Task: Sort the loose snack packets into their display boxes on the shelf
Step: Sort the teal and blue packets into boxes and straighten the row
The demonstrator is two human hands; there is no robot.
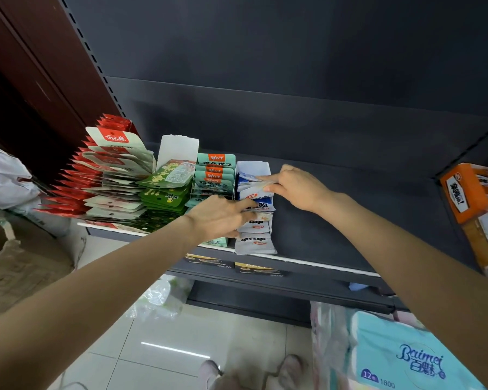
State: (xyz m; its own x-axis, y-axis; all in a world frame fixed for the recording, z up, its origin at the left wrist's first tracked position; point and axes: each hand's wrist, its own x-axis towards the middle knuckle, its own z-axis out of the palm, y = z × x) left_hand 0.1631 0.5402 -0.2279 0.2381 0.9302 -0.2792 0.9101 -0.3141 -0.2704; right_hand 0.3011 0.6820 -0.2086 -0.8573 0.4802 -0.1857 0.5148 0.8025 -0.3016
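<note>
A narrow white display box point(253, 168) on the dark shelf point(335, 220) holds a row of blue-and-white snack packets point(255, 243). My right hand point(296, 188) pinches a small stack of these packets at the back of the box. My left hand point(220, 218) presses its fingers against the packets in the middle of the row. To the left stand teal packets point(214, 175) in their box, green packets point(166, 190), and a fanned row of red-and-cream packets point(110, 175).
An orange snack carton point(468, 192) sits at the shelf's right end. A pack of Baimei tissue point(400, 358) lies low right. A white plastic bag point(3, 175) and brown cardboard point(20, 266) are at the left. Tiled floor lies below, with a lower shelf underneath.
</note>
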